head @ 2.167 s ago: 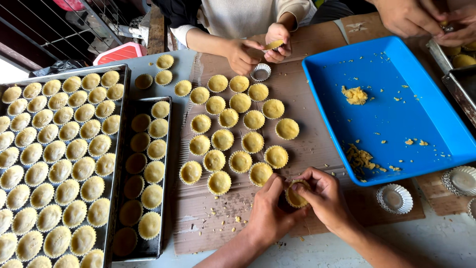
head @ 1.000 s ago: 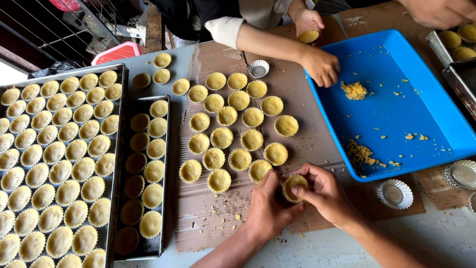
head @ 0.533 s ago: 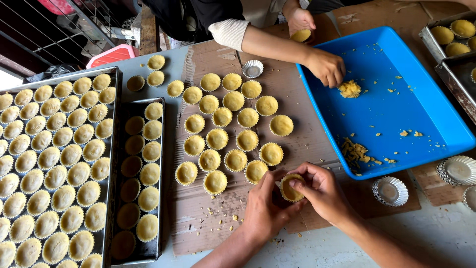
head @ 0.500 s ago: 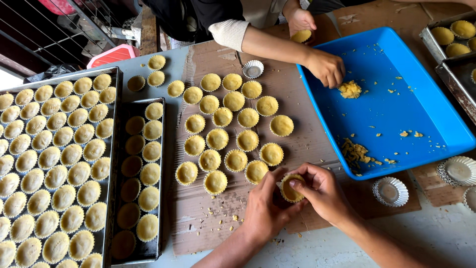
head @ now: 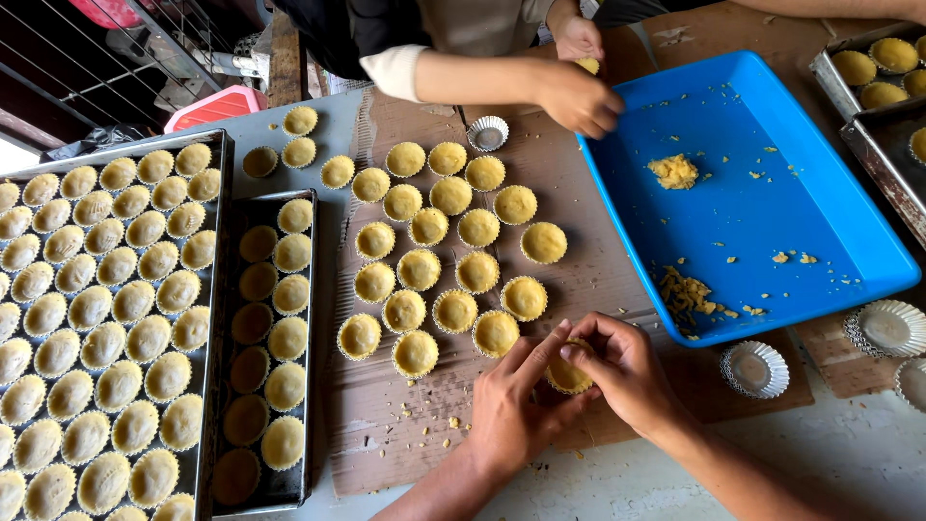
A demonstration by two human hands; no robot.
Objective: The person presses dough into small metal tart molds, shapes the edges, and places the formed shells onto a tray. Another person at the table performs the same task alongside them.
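Observation:
My left hand (head: 511,410) and my right hand (head: 627,371) are together near the table's front edge, both holding one small dough-filled tart cup (head: 567,374) and pressing its dough with fingers and thumbs. Just beyond my hands, several filled tart cups (head: 453,256) stand in rows on brown cardboard (head: 386,425). A blue tray (head: 772,207) to the right holds a lump of yellow dough (head: 673,172) and crumbs.
Two dark baking trays (head: 217,405) full of filled cups lie at the left. Another person's hand (head: 579,98) reaches over the blue tray's near-left corner. Empty foil cups (head: 754,369) sit at the right, one more (head: 488,133) at the top. Metal trays (head: 873,68) at top right.
The other person's hand has pulled back from the dough lump to the blue tray's edge. My hands keep turning and pressing the same cup in place.

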